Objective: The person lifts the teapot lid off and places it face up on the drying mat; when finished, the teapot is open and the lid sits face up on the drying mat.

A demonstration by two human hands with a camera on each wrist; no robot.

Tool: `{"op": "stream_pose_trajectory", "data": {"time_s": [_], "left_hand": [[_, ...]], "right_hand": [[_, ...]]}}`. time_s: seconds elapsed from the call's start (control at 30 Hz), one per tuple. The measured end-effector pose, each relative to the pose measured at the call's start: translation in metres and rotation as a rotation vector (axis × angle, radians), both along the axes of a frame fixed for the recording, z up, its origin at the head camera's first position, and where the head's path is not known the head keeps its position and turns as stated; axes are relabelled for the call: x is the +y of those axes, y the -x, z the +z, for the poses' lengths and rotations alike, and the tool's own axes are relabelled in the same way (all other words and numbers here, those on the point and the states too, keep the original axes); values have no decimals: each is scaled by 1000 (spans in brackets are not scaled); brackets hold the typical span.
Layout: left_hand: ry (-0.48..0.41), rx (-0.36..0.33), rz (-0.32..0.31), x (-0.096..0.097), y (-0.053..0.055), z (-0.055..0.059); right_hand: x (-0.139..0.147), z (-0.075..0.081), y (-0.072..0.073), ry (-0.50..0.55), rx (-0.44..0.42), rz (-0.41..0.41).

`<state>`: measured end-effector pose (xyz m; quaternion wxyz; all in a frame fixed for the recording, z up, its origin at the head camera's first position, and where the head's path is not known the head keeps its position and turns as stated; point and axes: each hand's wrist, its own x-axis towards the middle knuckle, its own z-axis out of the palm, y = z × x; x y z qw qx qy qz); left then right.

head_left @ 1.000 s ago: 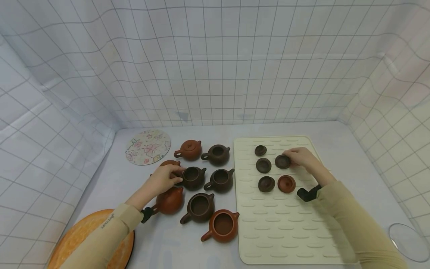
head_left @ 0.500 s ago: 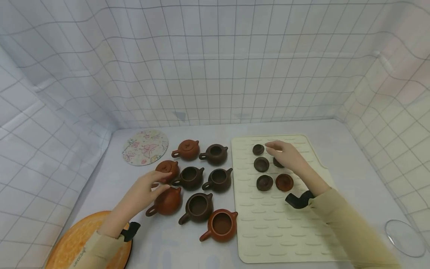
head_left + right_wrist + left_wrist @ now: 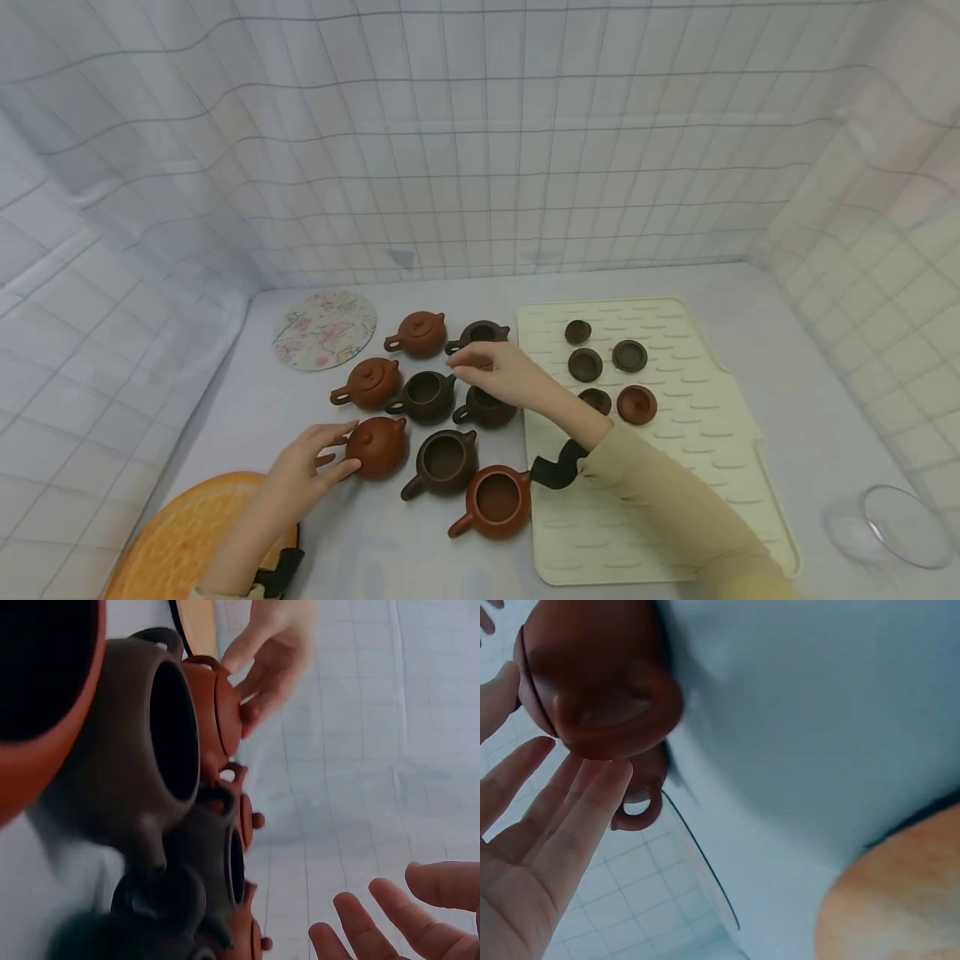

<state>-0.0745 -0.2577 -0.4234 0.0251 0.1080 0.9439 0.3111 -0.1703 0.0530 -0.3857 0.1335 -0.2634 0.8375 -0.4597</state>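
My left hand (image 3: 311,467) is beside a lidded reddish-brown teapot (image 3: 377,447), fingers spread around its handle side. In the left wrist view the fingers are fairly straight by the looped teapot handle (image 3: 622,724); firm contact cannot be told. My right hand (image 3: 498,375) hovers over two dark open teapots, partly covering them, with nothing in its relaxed fingers. Nearby stand another dark lidless teapot (image 3: 426,397), a larger dark one (image 3: 442,463) and a lidless red one (image 3: 497,502). Two more lidded red teapots (image 3: 371,383) stand behind the left hand's teapot.
A cream ridged mat (image 3: 660,500) on the right bears several dark lids (image 3: 585,365) and a red lid (image 3: 637,404). A floral round mat (image 3: 325,331) lies back left, an orange round board (image 3: 187,533) front left. A clear glass disc (image 3: 906,527) is far right.
My right hand has left the dark lid on the mat and moved left over the teapots. My left hand has shifted from the dark teapot's handle back toward me, to the front lidded red teapot.
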Motion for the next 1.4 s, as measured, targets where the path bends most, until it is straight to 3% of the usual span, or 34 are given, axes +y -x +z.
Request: {"op": "stream_pose_trajectory", "data": {"time_s": [0.3, 0.53, 0.93, 1.27, 1.4], "left_hand": [[-10, -58, 44, -1, 1, -9], [20, -83, 66, -3, 2, -9], [-1, -125, 95, -8, 3, -9], [-18, -183, 110, -10, 4, -9], [-6, -199, 121, -10, 4, -9]], "right_hand": [[-72, -9, -5, -129, -32, 167], [-106, -19, -8, -268, -5, 212], [-125, -19, -18, -401, 171, 200], [-128, -22, -21, -375, 214, 189], [-126, -24, -20, -322, 190, 181]]}}
